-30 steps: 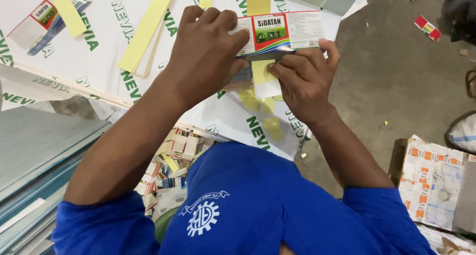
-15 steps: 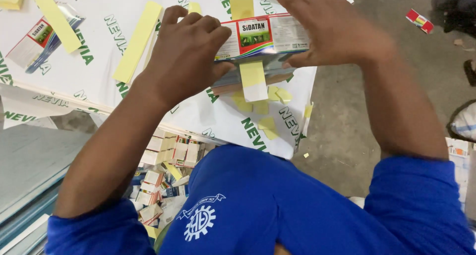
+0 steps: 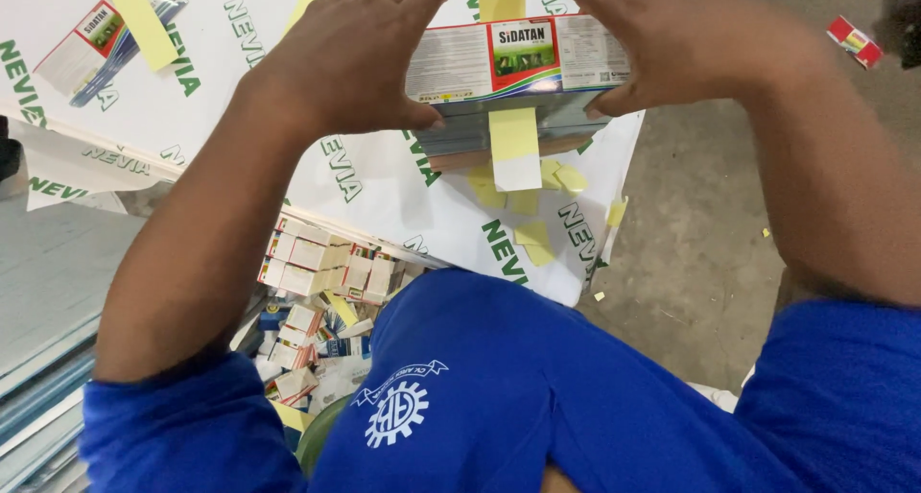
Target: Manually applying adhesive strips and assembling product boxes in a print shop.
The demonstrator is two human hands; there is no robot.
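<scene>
At the far left edge of the white printed sheet [image 3: 384, 181] that covers the tabletop lies a flattened carton [image 3: 91, 42] with a yellow strip [image 3: 139, 18] across it. Below the sheet's near edge, a heap of small boxes [image 3: 312, 292] sits in a container by the person's knee. The left hand [image 3: 350, 61] curls over the left end of a stack of flat cartons [image 3: 513, 66], thumb tucked under and fingers spread on top, gripping it. The stack rests near the middle of the sheet, long axis running left to right, its printed face turned up toward the camera; a yellow-and-white paper tab [image 3: 515, 148] hangs from its near edge, with loose yellow scraps [image 3: 537, 244] below. The right hand [image 3: 686, 37] clamps the right end, thumb beneath. The step appears to be squaring the stack between both palms; a next move would call for even pressure from both ends so the cartons stay aligned.
</scene>
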